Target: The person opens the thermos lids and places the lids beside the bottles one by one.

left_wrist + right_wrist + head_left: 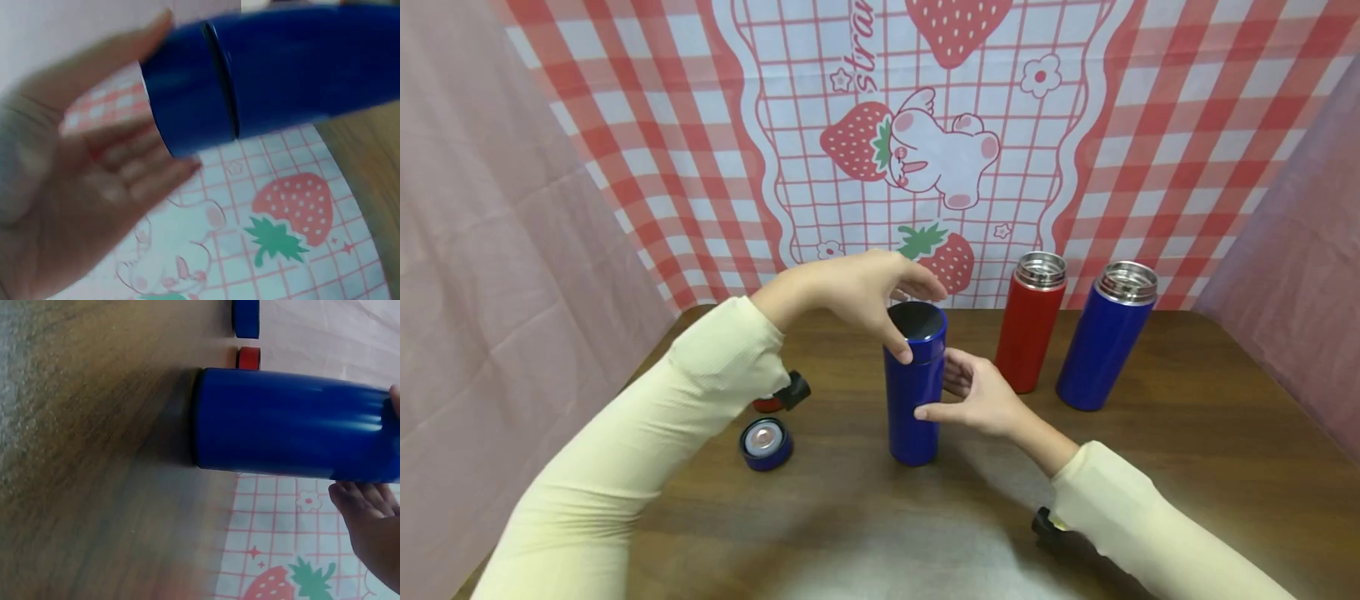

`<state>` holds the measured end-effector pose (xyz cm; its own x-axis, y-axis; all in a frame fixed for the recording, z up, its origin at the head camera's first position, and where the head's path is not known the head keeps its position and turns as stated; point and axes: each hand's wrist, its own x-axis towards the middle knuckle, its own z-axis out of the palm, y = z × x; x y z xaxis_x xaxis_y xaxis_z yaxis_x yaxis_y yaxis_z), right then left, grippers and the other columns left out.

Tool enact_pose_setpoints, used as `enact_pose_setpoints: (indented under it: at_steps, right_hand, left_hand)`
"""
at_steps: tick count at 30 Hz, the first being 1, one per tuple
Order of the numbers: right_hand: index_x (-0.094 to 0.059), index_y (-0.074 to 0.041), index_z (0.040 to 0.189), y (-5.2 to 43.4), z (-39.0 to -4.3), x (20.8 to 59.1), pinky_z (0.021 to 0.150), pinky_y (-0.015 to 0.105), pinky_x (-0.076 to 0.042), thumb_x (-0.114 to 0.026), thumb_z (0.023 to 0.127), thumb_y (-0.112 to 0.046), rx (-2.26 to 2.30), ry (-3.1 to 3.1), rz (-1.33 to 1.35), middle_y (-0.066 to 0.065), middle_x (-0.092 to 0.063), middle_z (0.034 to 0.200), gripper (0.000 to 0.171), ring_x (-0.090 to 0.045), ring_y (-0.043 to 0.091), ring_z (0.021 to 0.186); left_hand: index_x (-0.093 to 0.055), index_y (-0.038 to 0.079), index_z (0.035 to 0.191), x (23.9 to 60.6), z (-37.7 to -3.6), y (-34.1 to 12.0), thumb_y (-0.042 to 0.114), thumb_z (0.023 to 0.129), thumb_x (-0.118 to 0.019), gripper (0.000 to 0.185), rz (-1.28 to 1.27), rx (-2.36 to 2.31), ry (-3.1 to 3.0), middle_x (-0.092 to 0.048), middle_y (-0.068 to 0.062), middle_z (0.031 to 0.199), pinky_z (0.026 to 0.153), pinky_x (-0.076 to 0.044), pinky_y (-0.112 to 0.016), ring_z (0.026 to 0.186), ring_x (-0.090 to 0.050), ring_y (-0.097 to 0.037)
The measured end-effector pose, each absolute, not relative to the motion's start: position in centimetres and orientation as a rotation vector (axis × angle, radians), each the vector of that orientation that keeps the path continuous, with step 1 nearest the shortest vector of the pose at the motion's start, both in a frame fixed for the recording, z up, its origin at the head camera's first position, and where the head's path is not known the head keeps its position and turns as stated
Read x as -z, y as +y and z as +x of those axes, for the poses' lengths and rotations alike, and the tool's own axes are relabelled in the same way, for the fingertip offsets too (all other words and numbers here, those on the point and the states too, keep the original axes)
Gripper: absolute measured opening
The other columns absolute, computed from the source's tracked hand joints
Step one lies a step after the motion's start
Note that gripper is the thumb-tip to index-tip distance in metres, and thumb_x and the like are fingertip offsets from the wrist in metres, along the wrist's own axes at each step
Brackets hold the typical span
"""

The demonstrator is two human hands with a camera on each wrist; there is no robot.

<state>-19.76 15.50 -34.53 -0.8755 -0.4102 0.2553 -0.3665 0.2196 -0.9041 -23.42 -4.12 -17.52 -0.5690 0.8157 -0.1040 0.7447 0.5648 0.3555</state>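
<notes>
A blue thermos bottle point(914, 400) with its lid point(917, 321) on stands upright on the table. My left hand point(857, 292) arches over the lid from the left. Its thumb lies along the lid's side, and its fingers extend behind the top; in the left wrist view they look loosely spread, apart from the lid. My right hand point(985, 400) is at the right of the bottle's body, thumb against the front and fingers behind, without closing round it. The right wrist view shows the lower body point(287, 422) between that thumb and fingers, where firm contact is unclear.
To the right stand a red bottle point(1032, 333) and a blue bottle point(1105, 342), both lidless with steel rims. At the left, a blue lid point(765, 443) lies underside up near a red lid point(767, 405), partly hidden by the left sleeve. A strawberry-print cloth point(947, 150) hangs behind.
</notes>
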Motion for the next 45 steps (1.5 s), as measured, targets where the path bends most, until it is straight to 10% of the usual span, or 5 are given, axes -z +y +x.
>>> enact_pose_setpoints:
  at_steps: [8, 19, 45]
  right_hand:
    - [-0.045, 0.002, 0.135, 15.6, -20.2, 35.0, 0.095, 0.033, -0.054, -0.082, 0.072, -0.007, 1.797, 2.335, -0.802, 0.025, -0.064, 0.122, 0.073, -0.066, 0.004, 0.104]
    - [-0.054, 0.006, 0.128, 15.6, -20.4, 34.6, 0.093, 0.035, -0.055, -0.083, 0.072, -0.01, 1.719, 2.419, -0.778, 0.024, -0.068, 0.117, 0.065, -0.067, 0.03, 0.109]
    - [-0.053, 0.006, 0.13, 15.7, -20.3, 34.6, 0.096, 0.034, -0.053, -0.082, 0.074, -0.013, 1.701, 2.424, -0.749, 0.024, -0.066, 0.12, 0.066, -0.064, 0.032, 0.114]
  left_hand:
    - [-0.059, 0.005, 0.127, 17.7, -25.2, -4.9, 0.01, 0.071, -0.083, 0.061, 1.355, -0.628, 2.304, -0.064, -0.005, 0.129, 0.107, -0.045, -0.026, 0.122, -0.059, -0.015]
    - [-0.063, 0.007, 0.124, 17.5, -25.5, -4.7, 0.016, 0.069, -0.085, 0.059, 1.343, -0.579, 2.355, -0.068, -0.004, 0.123, 0.1, -0.049, -0.023, 0.114, -0.065, -0.012]
    - [-0.075, 0.009, 0.1, 17.3, -23.4, -4.0, 0.042, 0.066, -0.085, 0.048, 1.392, -0.359, 2.72, -0.076, -0.003, 0.095, 0.074, -0.056, -0.018, 0.086, -0.071, -0.01]
